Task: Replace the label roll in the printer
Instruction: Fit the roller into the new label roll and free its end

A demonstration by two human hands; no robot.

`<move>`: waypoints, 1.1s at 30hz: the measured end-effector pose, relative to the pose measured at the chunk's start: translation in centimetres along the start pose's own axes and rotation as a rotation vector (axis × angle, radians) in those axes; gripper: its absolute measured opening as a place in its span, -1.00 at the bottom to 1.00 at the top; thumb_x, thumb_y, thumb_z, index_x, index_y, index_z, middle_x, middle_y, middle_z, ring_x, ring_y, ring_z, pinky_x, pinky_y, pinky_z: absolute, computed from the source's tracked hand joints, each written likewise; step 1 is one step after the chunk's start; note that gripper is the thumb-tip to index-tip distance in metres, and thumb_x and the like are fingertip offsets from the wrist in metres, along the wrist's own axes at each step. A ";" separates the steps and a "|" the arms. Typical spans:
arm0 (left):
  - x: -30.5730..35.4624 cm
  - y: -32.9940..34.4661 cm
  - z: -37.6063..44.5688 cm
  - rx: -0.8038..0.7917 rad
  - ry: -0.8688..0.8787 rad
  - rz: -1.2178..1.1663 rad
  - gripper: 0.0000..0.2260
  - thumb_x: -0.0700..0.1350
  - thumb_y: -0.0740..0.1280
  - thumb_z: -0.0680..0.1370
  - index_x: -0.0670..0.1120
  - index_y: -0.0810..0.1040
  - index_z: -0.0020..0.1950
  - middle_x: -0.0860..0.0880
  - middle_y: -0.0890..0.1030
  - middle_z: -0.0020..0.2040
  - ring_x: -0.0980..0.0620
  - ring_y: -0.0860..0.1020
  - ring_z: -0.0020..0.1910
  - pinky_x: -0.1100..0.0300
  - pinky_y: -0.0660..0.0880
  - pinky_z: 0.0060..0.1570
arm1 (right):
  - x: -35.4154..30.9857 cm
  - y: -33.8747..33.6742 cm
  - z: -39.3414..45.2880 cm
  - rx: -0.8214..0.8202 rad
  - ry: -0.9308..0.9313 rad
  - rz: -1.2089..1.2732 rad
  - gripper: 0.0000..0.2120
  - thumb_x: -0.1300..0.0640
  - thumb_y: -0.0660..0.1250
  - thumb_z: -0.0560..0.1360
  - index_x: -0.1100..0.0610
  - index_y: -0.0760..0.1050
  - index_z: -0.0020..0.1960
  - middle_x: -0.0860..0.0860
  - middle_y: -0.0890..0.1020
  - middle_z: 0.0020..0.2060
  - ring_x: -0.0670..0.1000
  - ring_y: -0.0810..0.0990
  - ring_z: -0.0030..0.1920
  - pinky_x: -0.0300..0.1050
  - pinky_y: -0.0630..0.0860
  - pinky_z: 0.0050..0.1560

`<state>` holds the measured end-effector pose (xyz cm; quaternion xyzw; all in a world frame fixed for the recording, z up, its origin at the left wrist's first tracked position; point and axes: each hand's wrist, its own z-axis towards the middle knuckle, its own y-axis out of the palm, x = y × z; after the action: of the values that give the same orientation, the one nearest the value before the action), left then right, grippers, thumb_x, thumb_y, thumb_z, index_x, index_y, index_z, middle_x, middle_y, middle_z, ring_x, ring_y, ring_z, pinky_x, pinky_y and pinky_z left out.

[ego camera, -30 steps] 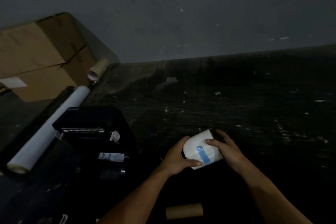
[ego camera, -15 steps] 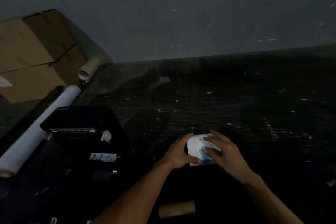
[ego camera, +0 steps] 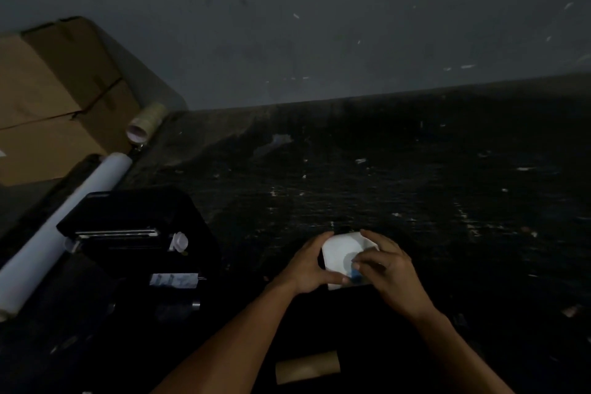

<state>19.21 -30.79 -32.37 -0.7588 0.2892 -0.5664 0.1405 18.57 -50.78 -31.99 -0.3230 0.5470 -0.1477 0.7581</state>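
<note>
We have the new label roll (ego camera: 343, 254) between both hands, low and right of centre over the dark work surface (ego camera: 415, 185). Our left hand (ego camera: 308, 267) wraps its left side, thumb running along the bottom edge; our right hand (ego camera: 385, 267) closes over the right side, fingertips pinched at the blue tab (ego camera: 355, 272) on the roll's face. Both hands are closed on the roll — how hard the pinch on the tab is we cannot tell in this dim light.

The printer (ego camera: 134, 243) sits to our left, lid up, well apart from the roll, so the left hand is the nearer one to it. The roll's flat end seems to face up toward us, which would put its axis roughly toward the camera; we judge it must be turned so that axis lies across the printer's bay before it goes in. The bay itself is too dark to read.

An empty cardboard core (ego camera: 307, 367) lies near the bottom edge, between our forearms — likely the spent roll. The step in hand looks like freeing the sealing tab.
</note>
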 end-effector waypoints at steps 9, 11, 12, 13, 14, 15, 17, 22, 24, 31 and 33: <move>0.3 -0.6 0.7 0.011 0.025 -0.009 -0.06 0.10 0.58 0.21 0.12 0.18 0.49 0.01 0.29 0.46 0.02 0.32 0.39 0.01 0.30 0.40 | 2.4 -3.9 -1.7 0.099 0.177 0.148 -0.76 0.22 0.43 0.41 -0.13 0.61 -0.26 -0.04 0.50 0.15 -0.12 0.44 0.23 -0.21 0.33 0.18; 0.2 -1.1 0.7 0.010 0.024 -0.015 -0.06 0.09 0.58 0.21 0.12 0.18 0.49 0.00 0.29 0.46 0.03 0.32 0.39 0.02 0.29 0.41 | 3.7 -3.8 -0.8 0.009 0.286 0.007 -0.84 0.16 0.42 0.42 -0.11 0.60 -0.21 0.01 0.51 0.19 -0.06 0.42 0.29 -0.13 0.37 0.19; 0.1 -1.2 0.7 0.010 0.023 -0.016 -0.06 0.09 0.58 0.22 0.13 0.17 0.49 0.00 0.28 0.47 0.03 0.31 0.39 0.01 0.29 0.41 | 4.5 -3.5 -0.3 -0.068 0.330 -0.083 -0.87 0.12 0.40 0.43 -0.12 0.60 -0.17 0.02 0.49 0.24 -0.02 0.42 0.31 -0.05 0.38 0.23; 0.1 -1.4 0.7 0.011 0.027 -0.018 -0.07 0.08 0.59 0.22 0.13 0.17 0.48 0.00 0.28 0.47 0.03 0.31 0.39 0.02 0.28 0.42 | 4.9 -3.2 0.0 -0.145 0.371 -0.164 -0.90 0.08 0.37 0.44 -0.12 0.60 -0.11 0.01 0.46 0.29 0.00 0.40 0.33 0.03 0.36 0.27; 0.1 -1.5 0.7 0.013 0.030 -0.020 -0.07 0.07 0.59 0.23 0.13 0.17 0.48 0.00 0.27 0.47 0.02 0.30 0.40 0.03 0.28 0.42 | 5.2 -2.8 0.2 -0.197 0.403 -0.230 -0.89 0.05 0.34 0.45 -0.10 0.60 -0.05 -0.01 0.42 0.33 0.01 0.38 0.34 0.07 0.32 0.29; 0.0 -1.6 0.7 0.018 0.037 -0.020 -0.08 0.05 0.59 0.24 0.12 0.17 0.49 -0.01 0.27 0.47 0.02 0.30 0.40 0.05 0.27 0.42 | 5.4 -2.4 0.4 -0.219 0.424 -0.280 -0.86 0.04 0.32 0.46 -0.08 0.60 0.00 -0.03 0.39 0.35 0.01 0.36 0.35 0.10 0.26 0.30; -0.1 -1.6 0.6 0.035 0.052 -0.013 -0.09 0.01 0.59 0.27 0.09 0.16 0.50 -0.01 0.27 0.47 0.03 0.29 0.40 0.11 0.26 0.40 | 5.3 -1.9 0.5 -0.203 0.421 -0.353 -0.80 0.01 0.31 0.46 -0.06 0.58 0.06 -0.05 0.37 0.37 0.02 0.32 0.37 0.12 0.19 0.30; 0.1 -1.6 0.6 0.057 0.085 -0.012 -0.10 0.00 0.58 0.27 0.09 0.16 0.49 -0.02 0.26 0.48 0.02 0.28 0.40 0.11 0.25 0.41 | 5.2 -2.0 0.2 -0.099 0.459 -0.349 -0.73 -0.05 0.37 0.41 -0.06 0.52 0.10 -0.01 0.40 0.31 0.07 0.32 0.35 0.22 0.14 0.32; 0.0 -1.5 0.6 0.053 0.086 -0.016 -0.10 0.00 0.59 0.27 0.10 0.16 0.49 -0.02 0.26 0.48 0.03 0.28 0.40 0.11 0.25 0.41 | 4.9 -2.2 0.2 -0.076 0.508 -0.353 -0.67 -0.07 0.39 0.38 -0.03 0.46 0.11 0.02 0.42 0.25 0.08 0.35 0.31 0.21 0.14 0.33; 0.0 0.4 0.2 0.023 0.098 -0.008 -0.09 -0.01 0.58 0.28 0.08 0.15 0.50 -0.02 0.24 0.49 0.05 0.27 0.40 0.19 0.24 0.36 | 2.5 -2.8 -0.3 0.270 0.426 0.066 -0.57 -0.05 0.41 0.41 0.12 0.46 0.19 0.02 0.56 0.06 0.03 0.54 0.11 -0.11 0.42 0.12; 0.0 0.8 0.1 0.015 0.090 -0.026 -0.07 0.00 0.59 0.26 0.10 0.13 0.50 -0.02 0.24 0.49 0.04 0.28 0.41 0.15 0.25 0.39 | 1.0 -2.7 0.0 0.130 0.486 0.233 -0.40 -0.10 0.38 0.42 0.08 0.30 0.38 -0.03 0.51 0.12 -0.01 0.49 0.20 -0.19 0.37 0.14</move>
<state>19.11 -31.48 -32.86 -0.7351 0.2812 -0.6040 0.1257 19.29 -53.42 -30.98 -0.1638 0.7358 -0.1674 0.6354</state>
